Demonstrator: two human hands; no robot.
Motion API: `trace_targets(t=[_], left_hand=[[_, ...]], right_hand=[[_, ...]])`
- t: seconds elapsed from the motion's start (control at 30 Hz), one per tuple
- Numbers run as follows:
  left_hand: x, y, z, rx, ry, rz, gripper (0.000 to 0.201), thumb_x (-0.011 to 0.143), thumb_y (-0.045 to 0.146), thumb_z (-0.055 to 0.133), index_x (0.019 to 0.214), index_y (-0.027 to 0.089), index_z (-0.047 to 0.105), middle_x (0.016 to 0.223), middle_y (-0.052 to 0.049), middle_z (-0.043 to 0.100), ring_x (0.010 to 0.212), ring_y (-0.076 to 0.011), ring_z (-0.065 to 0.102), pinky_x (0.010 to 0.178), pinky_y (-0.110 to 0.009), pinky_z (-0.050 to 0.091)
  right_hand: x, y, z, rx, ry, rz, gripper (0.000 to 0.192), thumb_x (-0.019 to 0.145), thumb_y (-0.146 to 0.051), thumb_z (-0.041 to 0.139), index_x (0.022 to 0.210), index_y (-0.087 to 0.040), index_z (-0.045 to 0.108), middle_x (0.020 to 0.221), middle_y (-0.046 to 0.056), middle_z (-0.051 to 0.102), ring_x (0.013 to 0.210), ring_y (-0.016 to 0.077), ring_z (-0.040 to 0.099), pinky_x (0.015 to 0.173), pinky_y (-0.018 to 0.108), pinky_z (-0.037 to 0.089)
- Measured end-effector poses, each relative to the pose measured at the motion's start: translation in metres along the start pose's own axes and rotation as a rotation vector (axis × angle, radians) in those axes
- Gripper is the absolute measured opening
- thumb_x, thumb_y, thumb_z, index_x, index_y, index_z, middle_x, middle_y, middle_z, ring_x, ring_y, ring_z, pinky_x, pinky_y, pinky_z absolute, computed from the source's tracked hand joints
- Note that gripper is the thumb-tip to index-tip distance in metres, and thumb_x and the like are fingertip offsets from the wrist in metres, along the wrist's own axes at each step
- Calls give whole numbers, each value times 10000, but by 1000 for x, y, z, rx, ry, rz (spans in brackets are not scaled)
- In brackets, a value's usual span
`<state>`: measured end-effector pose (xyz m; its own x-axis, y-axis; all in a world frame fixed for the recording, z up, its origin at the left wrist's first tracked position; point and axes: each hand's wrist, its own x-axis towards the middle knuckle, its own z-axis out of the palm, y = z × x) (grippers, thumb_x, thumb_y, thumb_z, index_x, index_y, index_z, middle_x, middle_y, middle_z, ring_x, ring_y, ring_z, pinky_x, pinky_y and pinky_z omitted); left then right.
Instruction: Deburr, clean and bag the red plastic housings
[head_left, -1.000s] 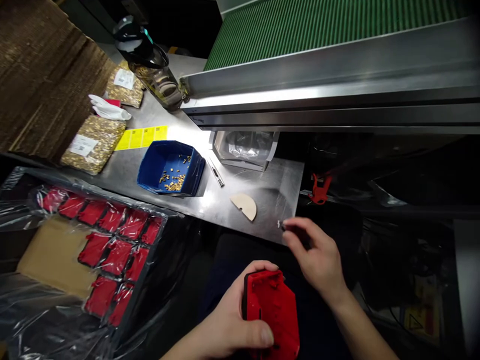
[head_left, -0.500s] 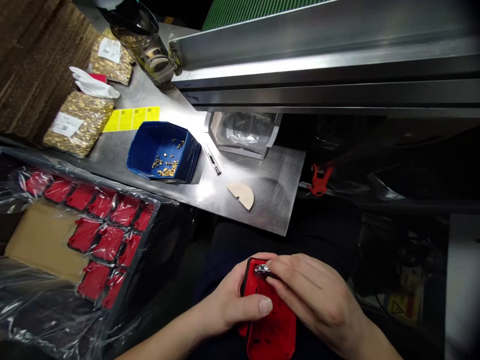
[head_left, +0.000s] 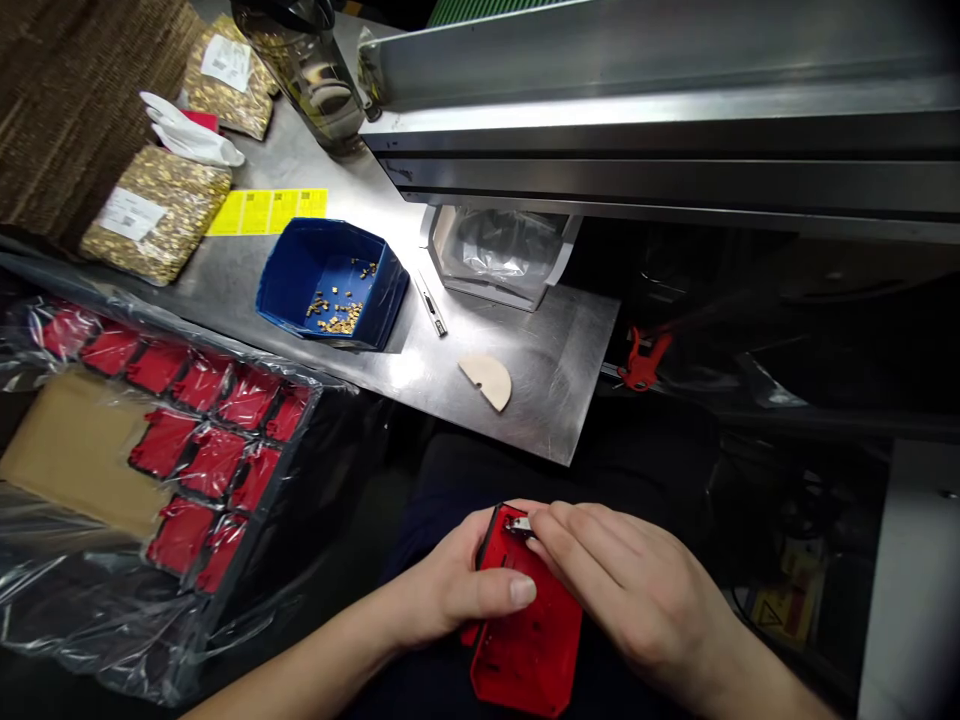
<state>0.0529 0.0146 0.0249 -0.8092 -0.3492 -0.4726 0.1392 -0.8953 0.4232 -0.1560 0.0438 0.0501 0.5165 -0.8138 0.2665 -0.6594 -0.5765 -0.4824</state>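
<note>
Over my lap, my left hand [head_left: 465, 580] is closed around a red plastic housing [head_left: 525, 640], its thumb pressed over the rim and its fingers behind. The housing is hollow, with a dark edge on its upper left side and small slots inside. My right hand [head_left: 630, 580] is closed on a small shiny metal tool [head_left: 518, 524], perhaps nail clippers. The tool's tip meets the housing's inner upper corner; the rest of it is hidden under my fingers.
A crate at left holds red housings [head_left: 214, 462] under clear plastic. On the metal bench [head_left: 547, 350] are a blue bin [head_left: 300, 270] with small brass pieces, a cutter knife [head_left: 430, 302], a beige half-disc [head_left: 487, 382] and bags of brass parts [head_left: 169, 215]. A metal beam [head_left: 637, 130] overhangs the bench.
The camera view has shifted slightly. The housing and both hands sit a little further left and up. The metal tool stays at the same corner, turned slightly.
</note>
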Motion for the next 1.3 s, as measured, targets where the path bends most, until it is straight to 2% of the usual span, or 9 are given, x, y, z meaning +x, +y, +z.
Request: trace_targets(t=[0.23,0.4,0.5,0.77,0.87,0.97,1.07,1.13,1.3], left_hand=[[0,-4,-3,-63,-2,-26,575,786,506,832,1183,130,653,927,-38,608,769,-125,555,742,-235,451],[-5,-8,-3,-77,89,-67,749,766,484,852,1383,168,571,1254,-162,695,1081,-284,684,937,-382,511],[-7,-9,-3,-79,75,-54,740,757,482,859,1366,173,572,1294,-177,685,1112,-295,685,949,-399,509],[-10,-5,5,42,61,14,866,762,557,866,1440,272,408,1142,-75,647,973,-210,638,861,-339,482],[-14,-2,11,170,84,55,881,817,614,796,1486,301,316,1141,-66,601,940,-198,603,833,-330,458],[-12,-1,15,260,187,96,671,911,631,674,1397,270,383,1077,-45,572,888,-178,559,800,-312,436],[-2,-2,15,285,405,114,498,976,627,567,1285,252,457,1006,-11,555,851,-165,521,792,-300,427],[8,-3,12,317,547,117,440,1018,630,464,1239,251,507,967,3,567,844,-172,516,807,-306,427],[25,4,6,435,636,178,413,1052,557,411,1145,238,657,1176,-36,677,1077,-248,590,988,-350,429]], right_hand=[[2,15,0,127,-7,-5,264,996,-96,573,1250,-73,641,984,135,786,875,239,753,742,348,630],[-4,65,33,241,242,598,183,1016,-332,607,1147,-236,692,1016,54,774,845,197,741,762,307,606],[1,96,66,167,236,838,301,999,-469,594,1142,-221,689,945,47,762,770,190,717,714,294,584],[35,135,117,-56,170,858,342,968,-432,576,1215,-221,684,1176,140,645,1137,347,576,995,500,449],[29,119,94,35,210,861,446,930,-465,646,1293,-206,627,1248,158,600,1143,343,577,976,488,480],[9,75,52,401,255,821,257,1009,-461,558,1081,-239,666,1052,78,652,937,234,643,821,345,538],[-11,21,21,728,-4,543,394,1031,-580,465,962,-252,672,921,41,674,830,199,655,725,293,546],[-18,-5,20,635,-79,382,405,1005,-604,506,964,-236,669,912,43,699,807,202,663,708,302,543],[-26,-23,48,417,83,254,247,1046,-221,473,865,-197,639,766,27,690,729,177,655,663,309,476]])
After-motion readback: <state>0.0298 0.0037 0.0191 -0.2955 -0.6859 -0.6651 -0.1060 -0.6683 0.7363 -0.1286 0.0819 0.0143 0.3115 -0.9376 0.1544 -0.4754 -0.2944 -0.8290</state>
